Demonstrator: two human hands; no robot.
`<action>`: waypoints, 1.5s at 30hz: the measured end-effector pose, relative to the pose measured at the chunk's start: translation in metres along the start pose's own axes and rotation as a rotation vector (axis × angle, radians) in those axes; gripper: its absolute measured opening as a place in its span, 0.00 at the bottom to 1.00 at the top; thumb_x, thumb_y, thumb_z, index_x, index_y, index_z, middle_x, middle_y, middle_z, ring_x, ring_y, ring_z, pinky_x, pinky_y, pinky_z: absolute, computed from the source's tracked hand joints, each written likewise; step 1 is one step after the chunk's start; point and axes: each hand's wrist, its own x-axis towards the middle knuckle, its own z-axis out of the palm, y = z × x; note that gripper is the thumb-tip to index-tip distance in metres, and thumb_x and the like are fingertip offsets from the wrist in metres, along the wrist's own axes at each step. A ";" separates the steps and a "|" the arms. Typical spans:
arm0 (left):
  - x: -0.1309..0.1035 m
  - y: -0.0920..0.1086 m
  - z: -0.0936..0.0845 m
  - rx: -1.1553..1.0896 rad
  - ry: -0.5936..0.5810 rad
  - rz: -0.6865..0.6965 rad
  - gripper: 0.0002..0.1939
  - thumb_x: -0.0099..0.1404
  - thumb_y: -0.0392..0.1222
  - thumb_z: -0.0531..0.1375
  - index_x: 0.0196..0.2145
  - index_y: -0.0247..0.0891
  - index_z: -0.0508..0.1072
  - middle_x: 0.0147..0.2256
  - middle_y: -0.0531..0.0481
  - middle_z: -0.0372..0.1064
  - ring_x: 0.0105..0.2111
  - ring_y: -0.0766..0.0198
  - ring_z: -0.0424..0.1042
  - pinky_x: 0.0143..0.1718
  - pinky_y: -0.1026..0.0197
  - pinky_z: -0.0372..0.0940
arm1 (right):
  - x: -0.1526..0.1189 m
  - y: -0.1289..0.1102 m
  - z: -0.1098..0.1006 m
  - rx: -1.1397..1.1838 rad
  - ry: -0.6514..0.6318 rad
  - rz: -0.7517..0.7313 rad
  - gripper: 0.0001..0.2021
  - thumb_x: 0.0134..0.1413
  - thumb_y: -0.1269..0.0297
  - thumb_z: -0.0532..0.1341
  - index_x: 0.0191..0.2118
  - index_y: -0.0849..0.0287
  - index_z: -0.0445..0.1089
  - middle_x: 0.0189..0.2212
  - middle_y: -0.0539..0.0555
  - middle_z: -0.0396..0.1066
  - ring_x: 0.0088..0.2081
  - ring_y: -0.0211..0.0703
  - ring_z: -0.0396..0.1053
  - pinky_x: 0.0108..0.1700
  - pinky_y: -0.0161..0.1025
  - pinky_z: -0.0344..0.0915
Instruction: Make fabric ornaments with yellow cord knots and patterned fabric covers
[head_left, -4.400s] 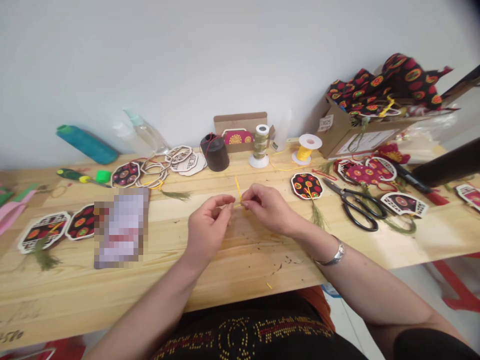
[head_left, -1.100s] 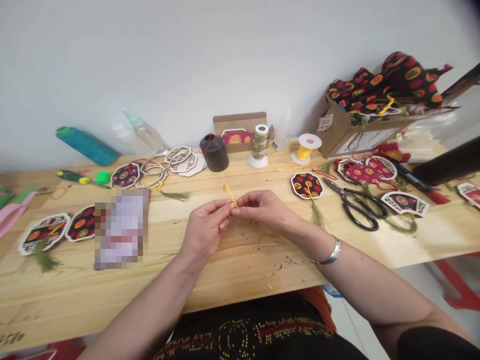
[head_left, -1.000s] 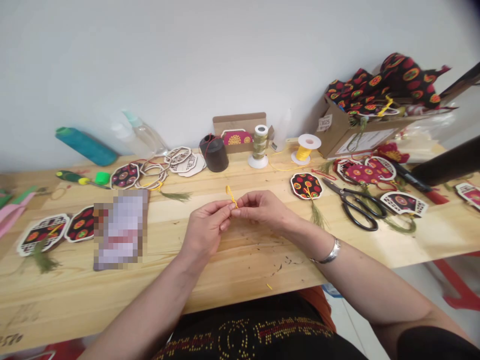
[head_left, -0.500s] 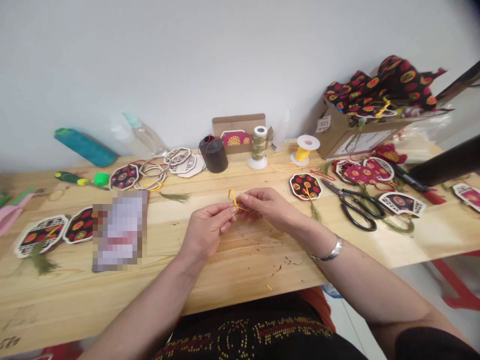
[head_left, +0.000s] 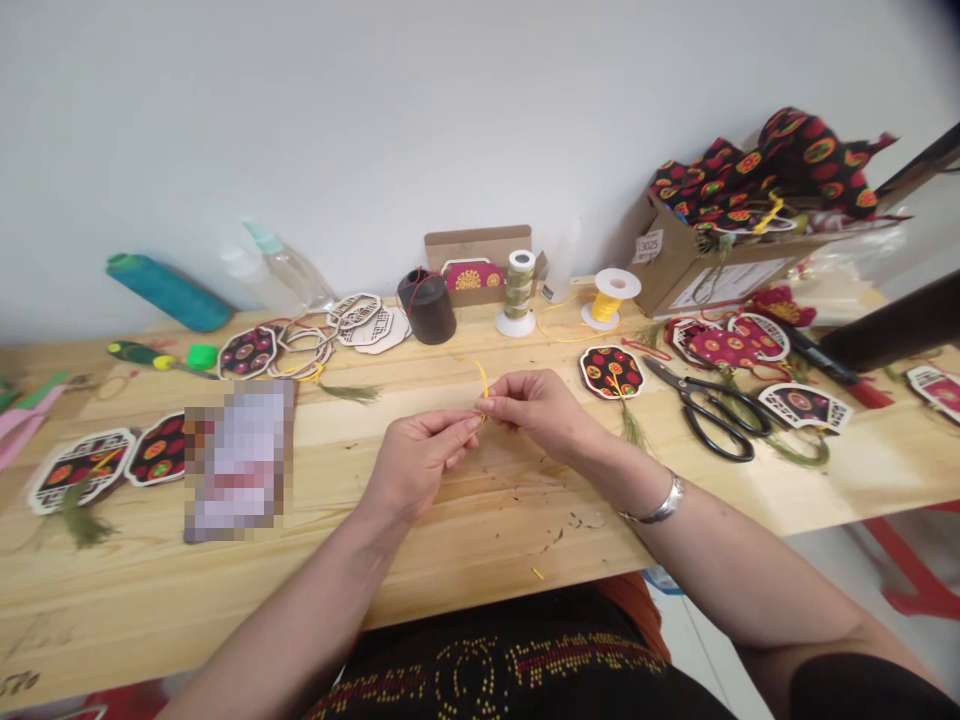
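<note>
A short yellow cord point(head_left: 481, 376) sticks up from between my fingertips, above the middle of the wooden table point(head_left: 315, 560). My left hand point(head_left: 431, 450) pinches its lower part between thumb and forefinger. On the right, my right hand point(head_left: 529, 408) is closed on the same cord, its fingertips meeting those of the left. The cord's lower end is hidden by the fingers. Right of the hands lies a black and red patterned ornament point(head_left: 611, 373) with a green tassel. Black-handled scissors point(head_left: 712, 405) rest beyond it.
At the back stand a black thread cone point(head_left: 427, 308), a green thread spool point(head_left: 519, 290), a yellow cord spool point(head_left: 611, 298) and a cardboard box point(head_left: 675, 262) with patterned cloth. A blurred rectangular object point(head_left: 240, 460) lies left, near more ornaments point(head_left: 82, 470).
The yellow cord was a bent loop and now stands up nearly straight. My right hand's fingertips have moved slightly left, closer to my left hand's.
</note>
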 end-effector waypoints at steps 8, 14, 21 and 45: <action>-0.001 -0.003 -0.005 0.207 0.009 0.061 0.09 0.51 0.44 0.67 0.25 0.34 0.79 0.18 0.54 0.66 0.17 0.76 0.54 0.18 0.68 0.47 | 0.000 0.003 0.000 -0.006 -0.002 -0.011 0.13 0.40 0.58 0.68 0.22 0.62 0.68 0.15 0.44 0.62 0.19 0.29 0.55 0.22 0.31 0.51; -0.001 -0.002 -0.002 0.080 0.071 0.077 0.06 0.48 0.40 0.68 0.25 0.35 0.79 0.18 0.53 0.68 0.17 0.76 0.56 0.18 0.68 0.48 | -0.002 -0.001 0.000 0.004 -0.058 0.038 0.11 0.43 0.60 0.66 0.25 0.64 0.71 0.18 0.47 0.66 0.21 0.30 0.60 0.25 0.32 0.58; 0.000 -0.001 -0.001 0.011 0.129 0.099 0.05 0.47 0.38 0.68 0.24 0.35 0.79 0.17 0.53 0.68 0.17 0.76 0.56 0.18 0.69 0.49 | -0.004 -0.005 0.001 -0.184 -0.027 0.043 0.07 0.47 0.67 0.63 0.22 0.64 0.70 0.17 0.48 0.67 0.20 0.31 0.61 0.24 0.31 0.57; -0.002 -0.004 -0.003 0.135 0.073 0.062 0.07 0.50 0.41 0.67 0.24 0.34 0.78 0.18 0.54 0.66 0.16 0.75 0.53 0.18 0.67 0.46 | -0.001 0.000 0.001 -0.045 -0.025 0.019 0.13 0.39 0.59 0.69 0.23 0.63 0.69 0.17 0.46 0.64 0.21 0.31 0.59 0.24 0.32 0.56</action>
